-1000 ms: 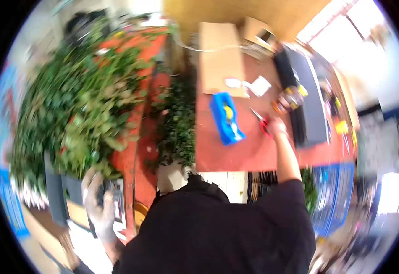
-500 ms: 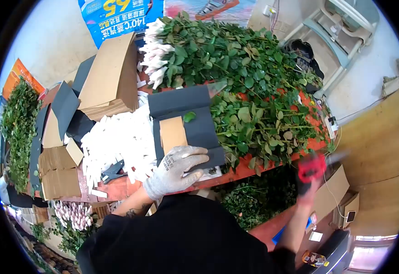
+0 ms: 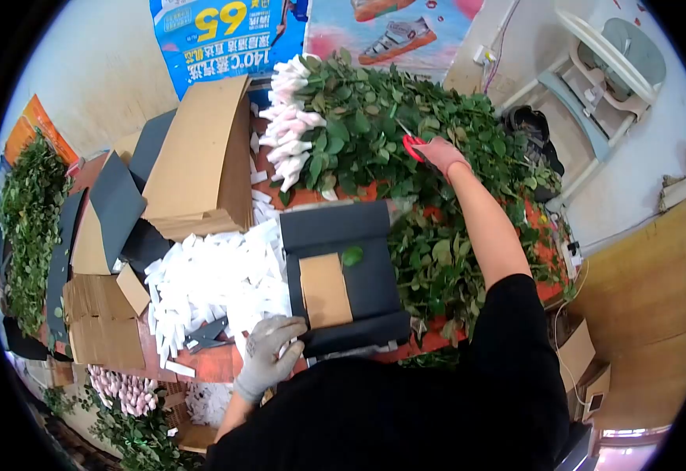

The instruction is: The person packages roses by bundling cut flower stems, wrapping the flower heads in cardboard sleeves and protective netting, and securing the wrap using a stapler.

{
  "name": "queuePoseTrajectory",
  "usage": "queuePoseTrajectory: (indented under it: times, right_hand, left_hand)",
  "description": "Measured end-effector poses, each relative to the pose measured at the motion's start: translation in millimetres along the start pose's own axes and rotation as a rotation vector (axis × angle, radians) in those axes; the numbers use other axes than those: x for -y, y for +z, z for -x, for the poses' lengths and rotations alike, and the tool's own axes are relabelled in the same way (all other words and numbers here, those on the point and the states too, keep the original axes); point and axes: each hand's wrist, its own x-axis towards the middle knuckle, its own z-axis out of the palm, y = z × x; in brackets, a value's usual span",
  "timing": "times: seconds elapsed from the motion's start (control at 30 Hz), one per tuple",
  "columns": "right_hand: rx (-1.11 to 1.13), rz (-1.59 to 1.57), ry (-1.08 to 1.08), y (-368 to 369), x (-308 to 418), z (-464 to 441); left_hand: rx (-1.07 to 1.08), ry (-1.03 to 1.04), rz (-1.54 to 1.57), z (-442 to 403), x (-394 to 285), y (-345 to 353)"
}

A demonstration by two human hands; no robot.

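My right hand (image 3: 442,155) reaches over the pile of leafy rose stems (image 3: 374,125) at the back. It is closed on red-handled scissors (image 3: 414,147), whose blade points up and left. White-wrapped flower heads (image 3: 292,118) line the left end of the pile. My left hand (image 3: 267,355), in a grey glove, rests at the lower left corner of a folded black cardboard sheet (image 3: 335,228), thumb and fingers apart. A brown cardboard piece (image 3: 326,290) and a loose green leaf (image 3: 352,256) lie on the black sheet.
White paper strips (image 3: 217,275) are heaped left of the black sheet. A tall stack of brown cardboard (image 3: 194,149) stands behind them, with folded cardboard (image 3: 103,322) further left. More stems (image 3: 437,259) lie to the right. A high chair (image 3: 602,71) stands at the back right.
My right hand has swung with the scissors from the far right to above the back stems. My left hand has slid off the brown piece to the black sheet's near left corner.
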Motion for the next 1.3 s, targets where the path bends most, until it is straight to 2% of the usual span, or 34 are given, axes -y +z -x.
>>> queuePoseTrajectory:
  times: [0.1, 0.23, 0.33, 0.37, 0.4, 0.43, 0.47, 0.53, 0.6, 0.63, 0.7, 0.77, 0.8, 0.83, 0.9, 0.93, 0.97, 1.0, 1.03, 1.07, 1.17, 1.2, 1.27, 1.3]
  right_hand:
    - [0.043, 0.043, 0.06, 17.3, 2.5, -56.2]
    - [-0.04, 0.085, 0.036, 23.9, 18.0, -68.3]
    - [-0.08, 0.228, -0.086, 16.8, 17.4, -64.5]
    - [-0.163, 0.275, -0.157, 14.2, 15.4, -48.4]
    - [-0.147, 0.259, -0.224, 9.4, 10.9, -32.4]
    - [-0.024, 0.139, -0.263, -9.1, 12.2, 4.8]
    - [-0.069, -0.002, -0.487, -19.4, 1.6, 47.6]
    - [-0.211, -0.094, -0.465, 4.6, -42.8, 89.9]
    - [-0.168, -0.207, -0.285, 0.2, -81.8, 171.1]
    - [-0.21, -0.348, -0.279, 7.6, -111.5, 206.4]
    - [-0.289, -0.455, -0.092, 0.0, -167.0, 290.4]
    - [-0.246, -0.499, 0.237, -3.4, -212.8, 369.7]
    - [-0.498, -0.539, 0.293, 19.8, -243.7, 408.1]
    - [-0.658, -0.572, 0.589, 31.4, -263.0, 445.4]
    - [-0.723, -0.256, 0.98, 32.6, -288.4, 517.5]
    - [-0.678, -0.053, 1.176, 32.4, -288.5, 545.9]
    - [-0.543, 0.165, 1.312, 49.4, -311.8, 581.8]
    - [-0.494, 0.219, 1.489, 87.8, -352.9, 629.6]
    - [-0.515, 0.144, 1.666, 75.2, -321.1, 635.9]
    - [-0.424, 0.143, 1.637, 89.3, -333.5, 648.5]
    - [-0.141, 0.296, 1.389, 109.4, -384.3, 674.9]
    - [-0.059, 0.356, 1.329, 108.3, -405.0, 675.6]
    - [-0.083, 0.409, 1.242, 84.5, -407.0, 643.1]
    - [-0.264, 0.158, 1.341, 70.8, -397.0, 613.4]
  left_hand:
    - [-0.049, -0.06, -0.003, -5.6, 3.1, 5.0]
    - [-0.076, -0.095, -0.033, -9.8, 3.8, 13.9]
    - [-0.046, -0.094, -0.039, -16.4, 1.1, 14.7]
    - [-0.038, -0.1, -0.033, -19.8, 0.4, 15.5]
    - [-0.022, -0.099, -0.025, -23.4, -0.5, 16.7]
    - [0.034, -0.059, -0.008, -25.4, -1.5, 18.6]
    - [0.024, -0.076, 0.006, -26.7, -1.0, 21.2]
    - [0.075, -0.087, 0.067, -31.3, -0.9, 27.9]
    - [0.153, -0.09, 0.126, -34.2, -7.0, 31.4]
    - [0.205, -0.061, 0.139, -33.3, -6.1, 33.2]
    - [0.297, 0.022, 0.147, -45.7, -9.0, 42.5]
    - [0.397, 0.008, 0.156, -53.3, -12.1, 49.3]
    - [0.41, 0.065, 0.166, -57.2, -9.2, 52.9]
    - [0.424, 0.12, 0.176, -61.2, -7.0, 56.2]
    - [0.46, 0.15, 0.204, -66.9, -5.8, 62.2]
    - [0.454, 0.177, 0.218, -69.5, -4.1, 65.1]
    - [0.428, 0.192, 0.225, -71.0, -2.6, 66.4]
    - [0.468, 0.222, 0.218, -76.3, -4.7, 65.3]
    - [0.466, 0.203, 0.214, -76.6, -7.0, 66.5]
    - [0.46, 0.133, 0.232, -78.2, -15.1, 66.3]
    - [0.489, 0.355, 0.159, -85.9, -6.7, 49.7]
    - [0.491, 0.327, 0.234, -86.4, -3.5, 47.5]
    - [0.452, 0.31, 0.292, -86.3, 1.8, 39.9]
    - [0.455, 0.288, 0.346, -83.7, 8.1, 38.9]
